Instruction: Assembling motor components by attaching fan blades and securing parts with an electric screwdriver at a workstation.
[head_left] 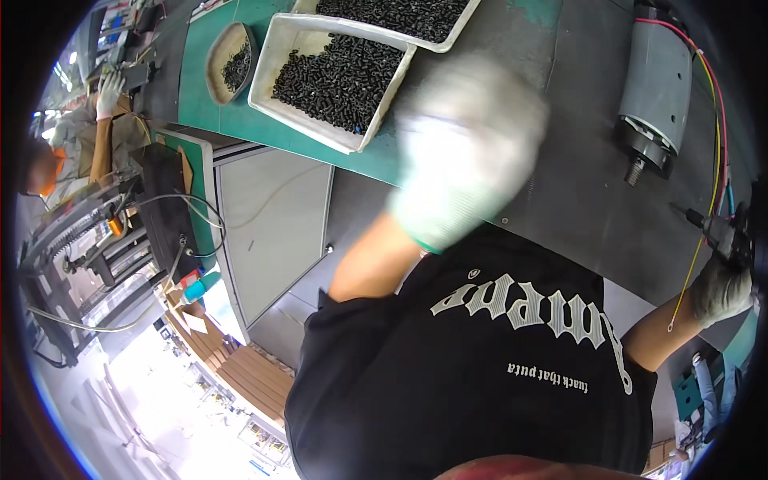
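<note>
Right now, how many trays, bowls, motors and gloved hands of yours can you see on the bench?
White trays of black screws: 2
Round bowl of screws: 1
Grey motor with coloured wires: 1
Gloved hands: 2, left hand, blurred, and right hand, gripping a dark tool
Total: 6

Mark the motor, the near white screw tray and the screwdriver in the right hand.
motor (658, 80), head view, on the middle of its grey housing.
near white screw tray (298, 42), head view, on the bare white floor at its far corner.
screwdriver (718, 232), head view, on its dark body above the gloved right hand (720, 292).
</note>
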